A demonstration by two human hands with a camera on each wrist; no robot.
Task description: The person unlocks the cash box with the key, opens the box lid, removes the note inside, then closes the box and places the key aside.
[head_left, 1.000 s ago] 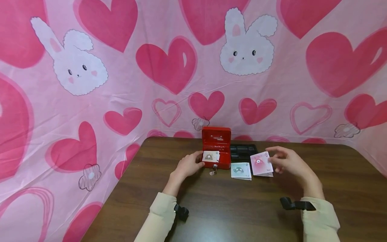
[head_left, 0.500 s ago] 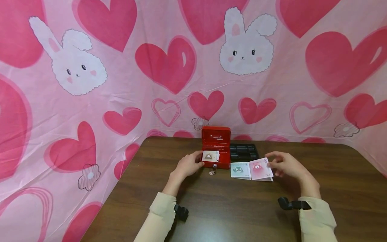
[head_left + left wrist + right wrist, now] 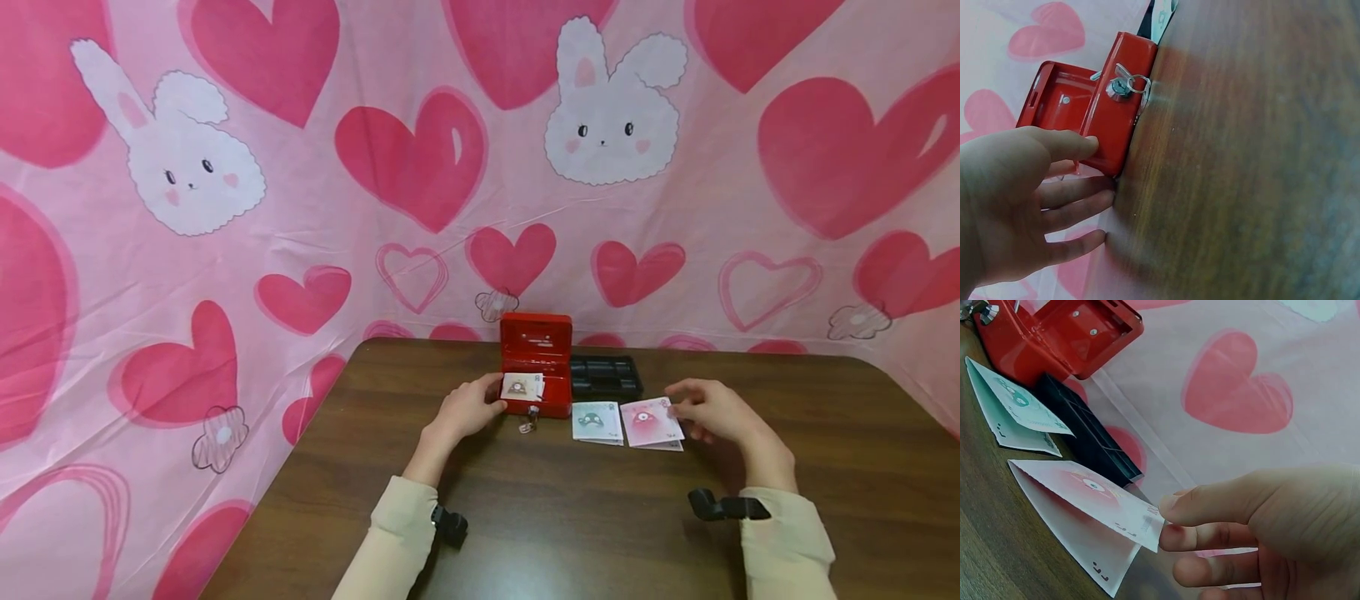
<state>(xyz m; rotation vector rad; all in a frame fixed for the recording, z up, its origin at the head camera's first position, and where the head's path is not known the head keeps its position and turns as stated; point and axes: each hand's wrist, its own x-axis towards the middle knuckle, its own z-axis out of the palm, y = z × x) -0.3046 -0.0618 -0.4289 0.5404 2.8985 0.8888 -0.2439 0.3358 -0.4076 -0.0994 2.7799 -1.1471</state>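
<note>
A small red cash box (image 3: 557, 398) stands with its lid up and a key in its front lock. My left hand (image 3: 468, 410) holds its left front corner, the thumb on the front face and the other fingers at the side. Brownish play banknotes (image 3: 522, 387) lie inside the box. My right hand (image 3: 723, 417) pinches the right edge of a folded pink banknote (image 3: 1085, 487) between thumb and index finger. The note's upper half stands raised off its lower half, which lies on the table. Just left of it is a folded green banknote (image 3: 597, 422).
A black coin tray (image 3: 606, 377) lies behind the notes, right of the box. From the lock hangs a key ring (image 3: 1141, 84). Behind the wooden table (image 3: 555, 508) hangs a pink cloth (image 3: 525, 200) with hearts and rabbits.
The pink banknote came down to the left against the green one, then shifted slightly right, leaving a narrow gap. The right hand moved with it; the left hand stayed on the box.
</note>
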